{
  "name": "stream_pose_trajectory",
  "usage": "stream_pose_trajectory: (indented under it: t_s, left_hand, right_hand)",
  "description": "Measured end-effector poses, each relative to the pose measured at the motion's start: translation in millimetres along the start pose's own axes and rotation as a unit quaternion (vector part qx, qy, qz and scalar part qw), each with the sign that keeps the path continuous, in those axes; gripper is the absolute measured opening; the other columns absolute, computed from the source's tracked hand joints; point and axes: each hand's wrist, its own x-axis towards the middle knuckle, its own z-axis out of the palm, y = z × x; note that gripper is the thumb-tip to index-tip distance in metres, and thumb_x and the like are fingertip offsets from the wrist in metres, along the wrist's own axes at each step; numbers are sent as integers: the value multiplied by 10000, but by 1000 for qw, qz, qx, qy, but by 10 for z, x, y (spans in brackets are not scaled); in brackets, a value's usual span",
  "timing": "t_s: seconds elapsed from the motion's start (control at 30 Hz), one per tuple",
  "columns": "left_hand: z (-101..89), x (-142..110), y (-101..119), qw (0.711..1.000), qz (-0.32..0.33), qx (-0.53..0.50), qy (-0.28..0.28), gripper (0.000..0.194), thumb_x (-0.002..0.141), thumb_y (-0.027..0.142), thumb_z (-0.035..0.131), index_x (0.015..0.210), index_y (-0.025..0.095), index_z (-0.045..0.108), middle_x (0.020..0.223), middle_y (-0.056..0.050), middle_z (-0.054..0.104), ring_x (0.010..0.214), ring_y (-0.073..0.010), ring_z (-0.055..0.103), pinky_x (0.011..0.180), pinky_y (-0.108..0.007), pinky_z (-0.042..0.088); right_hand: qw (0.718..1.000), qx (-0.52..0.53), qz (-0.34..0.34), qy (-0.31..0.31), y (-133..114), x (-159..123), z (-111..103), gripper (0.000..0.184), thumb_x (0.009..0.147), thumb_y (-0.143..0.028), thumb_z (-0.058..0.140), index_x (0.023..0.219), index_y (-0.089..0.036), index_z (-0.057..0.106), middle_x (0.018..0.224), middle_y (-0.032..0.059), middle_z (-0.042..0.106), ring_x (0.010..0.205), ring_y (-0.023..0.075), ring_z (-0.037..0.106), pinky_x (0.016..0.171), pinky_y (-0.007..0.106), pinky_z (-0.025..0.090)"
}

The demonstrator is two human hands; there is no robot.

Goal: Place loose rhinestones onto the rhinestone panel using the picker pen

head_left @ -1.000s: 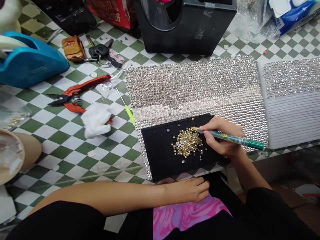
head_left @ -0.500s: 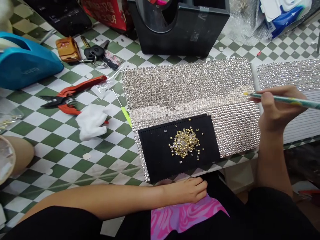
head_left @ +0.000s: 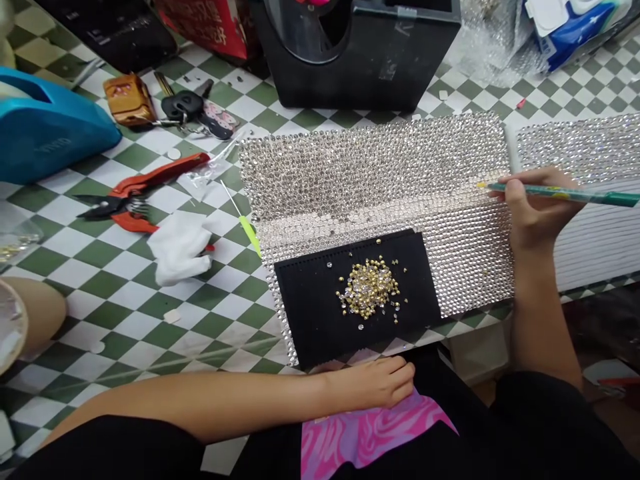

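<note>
Pick pen (head_left: 565, 194) over crystal panel (head_left: 380, 173)

Right hand (head_left: 537, 207) has its fingers closed around the green pen, its yellow tip above the panel's stones. Left hand (head_left: 373, 385), fingers loosely curled, rests on pink patterned cloth (head_left: 370, 433) near the black mat (head_left: 320, 313), where gold and clear rhinestones (head_left: 369, 288) lie heaped. All this sits on the checkered tabletop (head_left: 115, 320).

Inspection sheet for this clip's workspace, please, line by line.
surface: green-and-white checked tabletop
job's things: rhinestone-covered panel; black ridged mat bearing a pile of gold and clear rhinestones
clutter: red-handled shears, white cloth, car key, blue tape dispenser
hands: right hand grips green pick, tip over panel; left hand empty, above pink patterned fabric
cables: nothing seen
surroundings: black stand, bubble wrap
</note>
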Motion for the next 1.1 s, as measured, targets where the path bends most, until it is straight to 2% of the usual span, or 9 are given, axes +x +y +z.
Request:
stream_pose_trajectory:
  t_s: [0.1,0.2,0.33,0.4,0.5,0.6,0.73,0.87,1.1]
  left_hand:
    - [3,-6,-1,1000,4,0,-12,184,864,184,484,1025,151,566,1100,-36,632,866,-45,568,772,-178,439]
    - [13,-9,-3,1000,8,0,-22,186,864,192,490,1031,151,561,1112,-40,625,871,-45,566,779,-184,431]
    - [18,-4,-4,1000,10,0,-26,186,866,198,485,1032,157,558,1107,-36,620,865,-41,566,777,-188,424]
    - [10,1,-4,1000,8,-1,-25,172,866,197,482,1016,162,559,1095,-32,622,857,-38,566,766,-183,420]
    - [-2,6,-3,1000,4,-2,-21,141,865,199,479,977,165,558,1074,-25,626,847,-40,569,742,-181,418]
    - [-5,4,1,1000,2,-3,-17,123,866,199,471,950,169,556,1033,-14,626,827,-49,569,712,-188,415]
    - [7,2,11,1000,-1,0,-16,122,866,202,472,952,170,551,1006,-17,618,799,-46,547,693,-188,402]
    - [9,6,18,1000,-6,2,-10,110,865,201,473,932,166,552,983,-15,618,783,-42,541,692,-180,400]
    - [1,1,9,1000,-7,5,-9,133,865,197,466,953,170,562,1020,-11,623,802,-45,555,707,-182,413]
  right_hand:
    - [1000,-7,-10,-7,34,20,-2,70,744,-174,637,750,-122,684,648,11,655,592,108,645,595,263,539]
    - [1000,10,-17,7,36,33,-25,55,755,-158,633,750,-122,675,666,17,649,579,104,642,563,252,547]
    - [997,56,-48,7,-230,-42,-53,59,787,-154,620,792,-129,673,715,34,658,597,128,663,509,261,549]
    - [994,72,-79,-32,-495,-141,-26,79,780,-122,625,827,-143,685,732,31,677,623,130,669,510,259,526]
    - [975,89,-123,-162,-896,-322,94,140,759,-101,631,859,-185,684,739,0,688,636,103,639,531,246,488]
    - [952,98,-149,-250,-1121,-451,254,124,767,-101,621,848,-186,659,702,-10,671,609,85,593,550,242,475]
    - [941,101,-164,-277,-1147,-502,376,103,780,-88,607,835,-170,636,686,-4,663,602,75,557,560,233,458]
    - [934,109,-173,-293,-1115,-505,379,115,781,-87,611,862,-166,632,723,5,681,630,80,561,586,240,467]
    - [942,117,-151,-277,-1093,-513,354,118,773,-84,593,838,-174,633,658,5,639,593,89,535,548,254,438]
